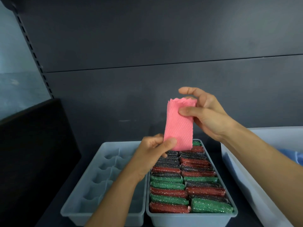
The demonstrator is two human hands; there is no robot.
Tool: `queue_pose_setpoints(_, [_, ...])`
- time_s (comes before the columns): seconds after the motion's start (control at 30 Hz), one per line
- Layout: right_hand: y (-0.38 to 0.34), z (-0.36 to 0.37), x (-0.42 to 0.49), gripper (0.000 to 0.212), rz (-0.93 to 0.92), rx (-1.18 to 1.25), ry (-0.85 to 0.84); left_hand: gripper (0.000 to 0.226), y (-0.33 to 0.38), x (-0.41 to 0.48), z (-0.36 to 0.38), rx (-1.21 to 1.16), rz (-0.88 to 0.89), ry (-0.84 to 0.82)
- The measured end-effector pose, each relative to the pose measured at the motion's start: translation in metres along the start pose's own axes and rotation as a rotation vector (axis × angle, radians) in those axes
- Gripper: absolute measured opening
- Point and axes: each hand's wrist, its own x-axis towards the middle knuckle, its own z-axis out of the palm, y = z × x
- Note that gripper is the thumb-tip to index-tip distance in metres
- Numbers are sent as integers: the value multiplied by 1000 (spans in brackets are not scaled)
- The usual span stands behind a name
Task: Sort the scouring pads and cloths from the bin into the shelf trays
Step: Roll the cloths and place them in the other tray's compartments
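above the far end of the right tray (229, 215), a pink cloth (178, 125) hangs folded, long axis near upright, top tipped slightly right. its surface is waffle-textured, its top edge ragged. left hand (154, 154) pinches the lower corner; right hand (206, 112) pinches the upper right edge, other fingers loosely spread.

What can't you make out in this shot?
Head view only:
- The bin: cut off by the right and bottom edges and crossed by the right arm; its contents are unclear beyond a blue patch.
- The far pads: mostly hidden behind the cloth and left hand.
- The left tray: near right side hidden by the left forearm.
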Motion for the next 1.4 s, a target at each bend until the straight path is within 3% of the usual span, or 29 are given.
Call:
queue_pose_setpoints(0.17, [1,0,-8,64,67,-40,-130,69,11,4,8,-232,41,75])
queue_pose_setpoints(0.27, [1,6,-8,62,52,9,-102,45,24,11,17,-187,89,120])
queue_pose_setpoints(0.37, [10,8,-13,47,75,180,8,23,26,16,27,-214,187,366])
queue_pose_setpoints(0.47, [26,15,-25,66,280,110,-32,23,22,20,32,-115,254,522])
queue_pose_setpoints(0.53, [33,23,-30,68,371,44,-48,26,21,21,35,-41,263,587])
queue_pose_setpoints(0.6, [36,28,-30,58,360,109,17,32,20,22,39,15,260,628])
queue_pose_setpoints(0.7, [32,30,-29,20,225,207,129,35,20,20,41,52,234,659])
queue_pose_setpoints(0.8, [31,28,-29,14,29,-102,272,20,19,17,35,36,225,731])
queue_pose_setpoints(0.87, [33,27,-30,15,-82,-317,321,27,23,14,34,-7,210,652])
queue_pose_setpoints(0.97, [36,33,-33,5,-114,-383,142,54,35,11,40,-234,67,370])
queue_pose_setpoints(1.07, [39,35,-36,21,-172,-368,100,34,37,16,33,-393,-2,441])
queue_pose_setpoints(1.13, [35,33,-36,20,-193,-217,274,20,36,18,26,-403,-18,497])
queue_pose_setpoints(1.17, [34,31,-34,12,-174,-185,359,20,35,18,23,-388,-18,493])
queue_pose_setpoints(1.2, [33,28,-33,19,-99,-177,389,23,34,19,22,-377,-16,470])
queue_pose_setpoints(1.27, [30,26,-32,37,108,-134,245,24,37,17,24,-377,0,429])
queue_pose_setpoints(1.3, [31,28,-32,36,169,-96,165,24,37,17,26,-363,16,437])
queue_pose_setpoints(1.4, [31,34,-30,17,67,-16,197,29,34,15,33,-236,65,488])
